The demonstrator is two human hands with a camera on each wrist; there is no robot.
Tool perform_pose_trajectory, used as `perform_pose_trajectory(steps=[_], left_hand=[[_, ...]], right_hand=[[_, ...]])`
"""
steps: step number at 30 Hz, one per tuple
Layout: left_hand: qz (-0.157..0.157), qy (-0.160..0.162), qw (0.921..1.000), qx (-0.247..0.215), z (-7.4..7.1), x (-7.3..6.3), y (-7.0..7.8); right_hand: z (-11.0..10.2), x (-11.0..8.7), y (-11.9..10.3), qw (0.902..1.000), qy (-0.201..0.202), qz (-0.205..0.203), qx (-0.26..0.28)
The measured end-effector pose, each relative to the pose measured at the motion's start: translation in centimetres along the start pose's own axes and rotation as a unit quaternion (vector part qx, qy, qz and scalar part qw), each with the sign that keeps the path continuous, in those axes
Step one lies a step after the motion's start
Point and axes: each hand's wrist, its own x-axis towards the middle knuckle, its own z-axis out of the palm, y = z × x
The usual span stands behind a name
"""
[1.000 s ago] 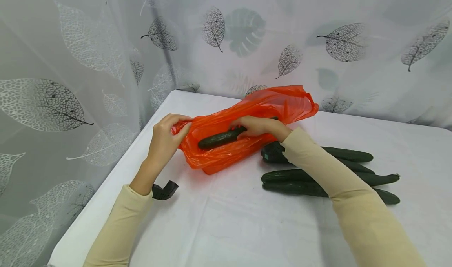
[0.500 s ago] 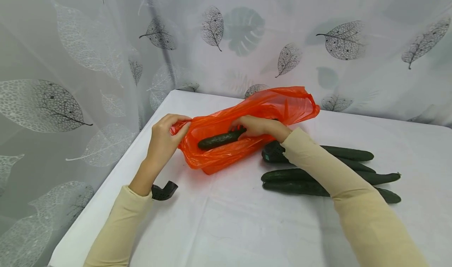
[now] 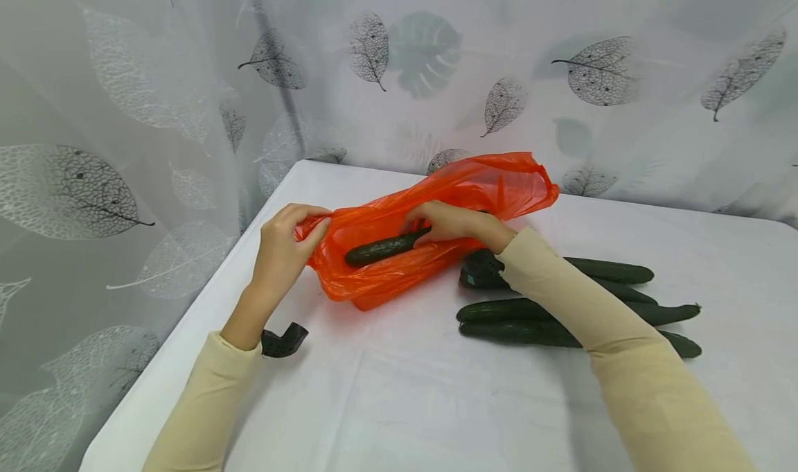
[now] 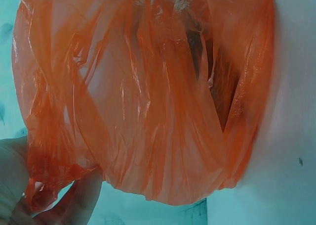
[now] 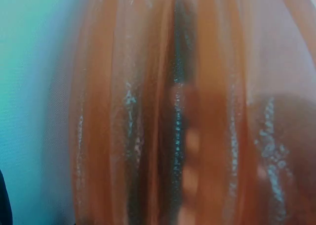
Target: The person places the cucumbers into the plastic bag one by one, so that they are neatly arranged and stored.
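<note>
Taking the head view with the bag at the centre of the clock, we find our left hand (image 3: 283, 247) at nine o'clock, its thumb and fingers pinching the rim of the orange-red plastic bag (image 3: 382, 286). Our right hand (image 3: 445, 221) is inside the open mouth, grasping a dark green cucumber (image 3: 377, 250) near its narrow end. That cucumber lies in the bag on its eight o'clock side, the narrow end pointing between two and three. From the right wrist, we see dark green and blurred fingers through the film.

On the white surface (image 3: 405, 389), one pair of cucumbers (image 3: 611, 271) lies between three and four o'clock, a second pair (image 3: 517, 310) at about four; our right sleeve (image 3: 642, 375) crosses over both. A black device (image 3: 283, 342) shows at our left wrist, towards eight. At twelve hangs a leaf-printed curtain (image 3: 467, 42).
</note>
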Motion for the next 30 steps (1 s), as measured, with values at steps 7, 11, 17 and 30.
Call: perform_pose_trajectory(steps=[7,11,17,30], left_hand=[[-0.004,-0.003,1.0000,0.002,-0.1,0.0,0.0],[-0.002,0.000,1.0000,0.001,0.0,0.0,0.0],[-0.003,-0.003,1.0000,0.002,0.1,-0.1,-0.1],[0.004,0.000,1.0000,0.007,0.1,-0.1,0.0]], right_hand=[[-0.2,-0.2,-0.5,0.9999,0.012,-0.004,-0.007],[-0.3,-0.4,-0.7,0.9997,0.019,0.001,-0.016],[-0.4,-0.9,-1.5,0.9995,0.026,0.001,-0.018],[-0.9,-2.9,-2.9,0.9990,0.043,0.011,-0.011]])
